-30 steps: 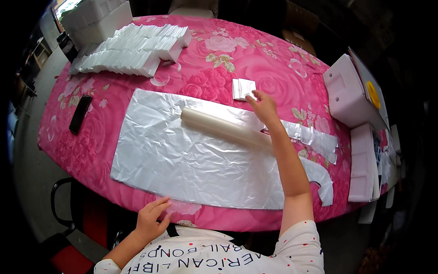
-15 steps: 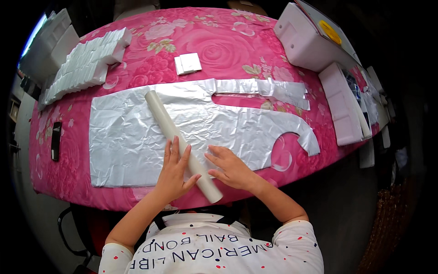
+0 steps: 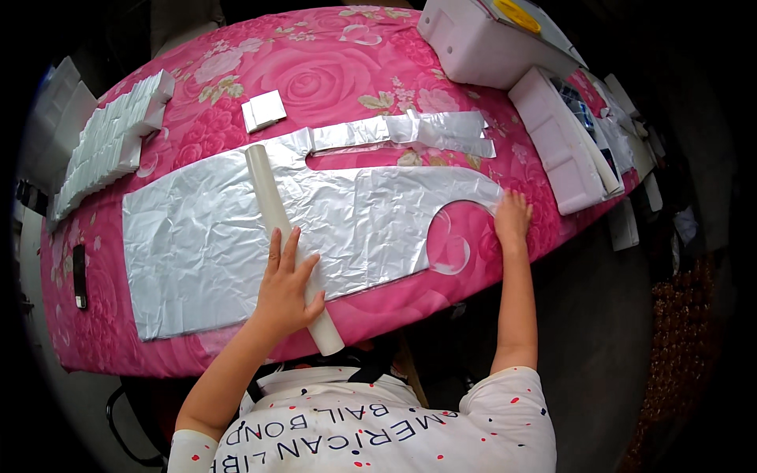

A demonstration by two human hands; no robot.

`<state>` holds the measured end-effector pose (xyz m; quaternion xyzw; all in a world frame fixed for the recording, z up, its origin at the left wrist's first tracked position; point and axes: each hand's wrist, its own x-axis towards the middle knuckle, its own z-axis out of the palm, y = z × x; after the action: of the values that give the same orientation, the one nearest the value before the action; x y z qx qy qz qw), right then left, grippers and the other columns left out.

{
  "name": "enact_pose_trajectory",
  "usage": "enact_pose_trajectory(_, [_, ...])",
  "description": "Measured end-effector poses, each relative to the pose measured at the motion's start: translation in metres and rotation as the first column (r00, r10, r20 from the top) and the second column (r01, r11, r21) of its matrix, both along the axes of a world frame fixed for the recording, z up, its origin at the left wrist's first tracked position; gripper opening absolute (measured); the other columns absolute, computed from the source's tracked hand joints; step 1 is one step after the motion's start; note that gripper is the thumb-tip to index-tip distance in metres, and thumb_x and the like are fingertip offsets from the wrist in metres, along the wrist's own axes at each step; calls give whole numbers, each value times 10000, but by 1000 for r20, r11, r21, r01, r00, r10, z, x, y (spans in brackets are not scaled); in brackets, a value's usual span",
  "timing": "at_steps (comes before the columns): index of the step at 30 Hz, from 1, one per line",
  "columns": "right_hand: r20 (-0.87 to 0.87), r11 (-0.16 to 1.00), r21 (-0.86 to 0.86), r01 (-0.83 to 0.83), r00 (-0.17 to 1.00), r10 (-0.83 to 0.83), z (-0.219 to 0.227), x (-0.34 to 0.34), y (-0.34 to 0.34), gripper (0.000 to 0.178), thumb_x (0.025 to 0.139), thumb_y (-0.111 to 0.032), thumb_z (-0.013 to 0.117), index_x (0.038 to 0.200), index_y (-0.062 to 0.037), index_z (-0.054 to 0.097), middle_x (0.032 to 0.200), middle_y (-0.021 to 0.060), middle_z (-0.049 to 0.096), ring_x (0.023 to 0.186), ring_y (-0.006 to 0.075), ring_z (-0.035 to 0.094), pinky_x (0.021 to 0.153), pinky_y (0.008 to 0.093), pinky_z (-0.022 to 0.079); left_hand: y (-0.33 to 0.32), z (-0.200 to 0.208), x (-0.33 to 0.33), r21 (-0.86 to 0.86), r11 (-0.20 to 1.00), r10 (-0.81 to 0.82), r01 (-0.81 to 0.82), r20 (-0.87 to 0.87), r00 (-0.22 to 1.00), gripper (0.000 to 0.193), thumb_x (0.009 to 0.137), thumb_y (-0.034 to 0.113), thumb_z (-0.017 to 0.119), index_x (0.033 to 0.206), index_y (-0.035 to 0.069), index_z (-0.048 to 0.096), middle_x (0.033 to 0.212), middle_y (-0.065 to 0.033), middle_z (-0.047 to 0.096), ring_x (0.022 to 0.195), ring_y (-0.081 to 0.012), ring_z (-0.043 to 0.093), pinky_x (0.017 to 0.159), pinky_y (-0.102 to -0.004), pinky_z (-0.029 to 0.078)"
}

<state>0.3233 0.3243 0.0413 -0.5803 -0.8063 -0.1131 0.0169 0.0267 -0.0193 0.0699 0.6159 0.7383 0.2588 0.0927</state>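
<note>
Since half a second ago, the right hand [image 3: 512, 218] has left the roll and gone out to the far right edge of the crinkled silver foil sheet [image 3: 213, 252]; it now lies flat, fingers spread and released, on the tip of foil beside the curved cut-out. Left hand [image 3: 288, 288] has stayed on the long cream-white cardboard roll [image 3: 272, 205], palm down, fingers extended along it, pressing rather than gripping. Roll lies slantwise across the sheet, far end near the foil's upper edge, near end overhanging the table edge by the person's chest. Foil is spread over a pink rose-print tablecloth [image 3: 315, 71].

Beyond the foil: a small white folded square [image 3: 263, 109]. Far left: a row of stacked white folded packets [image 3: 110, 138]. Left edge: a slim black remote-like object [image 3: 80, 276]. Right side: white foam trays [image 3: 556, 150].
</note>
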Motion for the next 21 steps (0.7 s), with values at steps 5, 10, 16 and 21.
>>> enact_pose_trajectory(5, [-148, 958, 247, 145, 983, -111, 36, 5, -21, 364, 844, -115, 453, 1182, -13, 542, 1238, 177, 520, 1222, 324, 422, 1046, 490, 250, 3, 3, 3, 10, 1000, 12, -12, -16, 1000, 491, 660, 224, 618, 1112, 37, 574, 1446, -220, 213, 1356, -455, 60, 1066, -499, 231])
enact_pose_trajectory(10, [-698, 812, -16, -584, 587, 409, 8, -102, -95, 407, 852, -189, 513, 1196, 28, 512, 1286, 208, 474, 1226, 345, 414, 1043, 403, 292, 7, 6, 7, -49, 999, -9, 6, -47, 999, 479, 655, 225, 621, 1096, 41, 582, 1448, -214, 216, 1357, -452, 67, 1064, -498, 238])
enact_pose_trajectory(16, [-487, 784, 106, -612, 655, 578, -28, -104, -57, 412, 887, -183, 454, 1228, 46, 481, 1312, 207, 450, 1246, 338, 394, 1051, 391, 289, 4, 3, 12, -60, 998, -37, 32, -68, 997, 476, 647, 258, 628, 1070, 44, 597, 1436, -215, 238, 1351, -462, 81, 1065, -497, 241])
enact_pose_trajectory(21, [-431, 944, 116, -309, 841, 328, -27, -25, -3, 371, 894, -137, 424, 1200, 55, 510, 1285, 209, 480, 1216, 338, 433, 1027, 388, 329, 1, 5, 20, -69, 997, -25, 20, -69, 997, 470, 644, 259, 630, 1060, 42, 601, 1428, -217, 248, 1346, -471, 88, 1064, -506, 240])
